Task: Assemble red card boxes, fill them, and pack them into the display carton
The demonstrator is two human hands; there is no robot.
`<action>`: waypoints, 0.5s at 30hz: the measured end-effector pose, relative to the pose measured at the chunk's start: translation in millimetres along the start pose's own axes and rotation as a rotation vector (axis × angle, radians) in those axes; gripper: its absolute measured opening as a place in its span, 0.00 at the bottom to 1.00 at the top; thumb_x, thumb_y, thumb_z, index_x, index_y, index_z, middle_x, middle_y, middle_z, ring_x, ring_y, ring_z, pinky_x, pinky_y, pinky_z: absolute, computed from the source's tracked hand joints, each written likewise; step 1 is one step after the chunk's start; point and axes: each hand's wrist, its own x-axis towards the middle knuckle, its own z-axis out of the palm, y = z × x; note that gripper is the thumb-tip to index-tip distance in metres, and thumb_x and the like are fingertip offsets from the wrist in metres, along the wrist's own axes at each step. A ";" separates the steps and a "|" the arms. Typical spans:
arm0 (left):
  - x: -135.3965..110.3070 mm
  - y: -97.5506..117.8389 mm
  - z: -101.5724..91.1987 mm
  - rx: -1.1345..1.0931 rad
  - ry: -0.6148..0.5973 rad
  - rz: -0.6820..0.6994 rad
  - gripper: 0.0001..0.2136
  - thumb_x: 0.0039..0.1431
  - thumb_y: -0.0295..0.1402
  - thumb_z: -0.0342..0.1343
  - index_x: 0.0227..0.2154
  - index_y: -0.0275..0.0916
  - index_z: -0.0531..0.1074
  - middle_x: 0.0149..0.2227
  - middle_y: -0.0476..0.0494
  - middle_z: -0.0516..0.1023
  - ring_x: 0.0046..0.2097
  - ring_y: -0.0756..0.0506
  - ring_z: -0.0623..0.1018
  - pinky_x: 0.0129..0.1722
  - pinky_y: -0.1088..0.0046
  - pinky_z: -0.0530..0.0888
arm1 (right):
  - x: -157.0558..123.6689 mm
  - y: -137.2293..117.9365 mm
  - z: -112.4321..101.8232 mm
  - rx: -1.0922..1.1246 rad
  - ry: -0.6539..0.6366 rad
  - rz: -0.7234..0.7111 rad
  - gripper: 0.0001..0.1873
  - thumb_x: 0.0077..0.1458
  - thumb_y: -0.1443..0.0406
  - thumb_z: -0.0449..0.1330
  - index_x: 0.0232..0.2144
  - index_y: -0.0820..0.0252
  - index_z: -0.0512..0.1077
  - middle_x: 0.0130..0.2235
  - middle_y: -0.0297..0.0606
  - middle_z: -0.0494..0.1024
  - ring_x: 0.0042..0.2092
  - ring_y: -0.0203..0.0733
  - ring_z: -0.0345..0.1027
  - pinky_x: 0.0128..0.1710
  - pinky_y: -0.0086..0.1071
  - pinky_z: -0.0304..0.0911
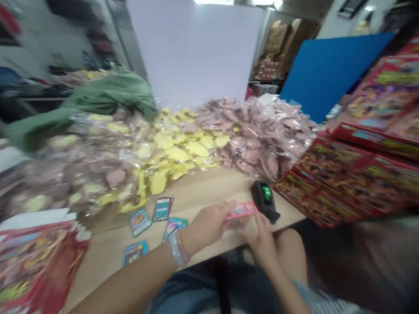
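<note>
Close to the table's front edge, a small pink packet (241, 210) with printed marks is held between both hands. My left hand (212, 224) has its fingers closed on the packet's left end, a clear band around the wrist. On its right end my right hand (258, 235) is closed too. Motion blur hides the packet's lower part and the fingertips. Just beyond my right hand stands a black tape dispenser (264, 199) with a green core. Several printed cards (139, 221) lie on the table left of my left hand.
Heaped along the back of the table (193, 185) are yellow pieces (178, 154) and pinkish pieces (252, 148) in clear bags. Red printed boxes (356, 174) are stacked at the right. Flattened red boxes (36, 266) lie at front left, and a green cloth (108, 93) behind.
</note>
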 end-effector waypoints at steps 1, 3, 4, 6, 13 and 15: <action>-3.0 -1.0 -1.2 0.000 0.035 -0.034 0.25 0.54 0.29 0.53 0.56 0.43 0.56 0.47 0.44 0.72 0.45 0.46 0.73 0.44 0.73 0.70 | 8.9 4.2 -5.4 -0.083 -0.083 -0.077 0.34 0.40 0.50 0.61 0.47 0.63 0.65 0.38 0.42 0.71 0.40 0.47 0.65 0.38 0.36 0.61; -20.4 -9.5 -2.5 0.034 0.142 -0.165 0.26 0.56 0.33 0.52 0.57 0.41 0.53 0.50 0.43 0.69 0.49 0.46 0.71 0.47 0.73 0.69 | 35.8 5.5 -8.0 -0.235 -0.227 -0.114 0.25 0.49 0.49 0.53 0.40 0.64 0.69 0.34 0.41 0.73 0.36 0.45 0.67 0.34 0.33 0.62; -37.0 -16.8 -2.3 0.062 0.204 -0.251 0.26 0.57 0.34 0.51 0.57 0.39 0.51 0.52 0.40 0.67 0.52 0.45 0.69 0.50 0.69 0.67 | 51.1 3.1 -4.1 -0.314 -0.275 -0.096 0.25 0.52 0.49 0.49 0.37 0.65 0.70 0.30 0.41 0.73 0.32 0.44 0.67 0.31 0.32 0.62; -87.0 -34.6 0.9 0.124 0.291 -0.416 0.26 0.57 0.34 0.50 0.57 0.35 0.51 0.56 0.33 0.62 0.57 0.41 0.63 0.54 0.59 0.63 | 75.8 -6.3 13.2 -0.444 -0.306 -0.090 0.25 0.53 0.50 0.48 0.31 0.67 0.71 0.26 0.44 0.73 0.29 0.46 0.67 0.29 0.35 0.61; -259.4 -83.5 20.1 0.337 0.078 -0.571 0.21 0.54 0.24 0.49 0.52 0.39 0.62 0.57 0.37 0.61 0.57 0.41 0.63 0.54 0.59 0.64 | 8.4 -50.8 121.3 -0.558 -0.547 -0.617 0.20 0.50 0.60 0.57 0.46 0.58 0.67 0.50 0.47 0.69 0.50 0.51 0.60 0.49 0.43 0.54; -264.0 -85.0 16.0 0.327 0.056 -0.536 0.19 0.56 0.22 0.44 0.50 0.42 0.65 0.54 0.42 0.67 0.54 0.46 0.68 0.52 0.64 0.67 | -27.1 -54.6 147.9 -0.603 -0.697 -0.827 0.21 0.50 0.65 0.58 0.48 0.58 0.66 0.51 0.45 0.68 0.52 0.50 0.58 0.51 0.42 0.54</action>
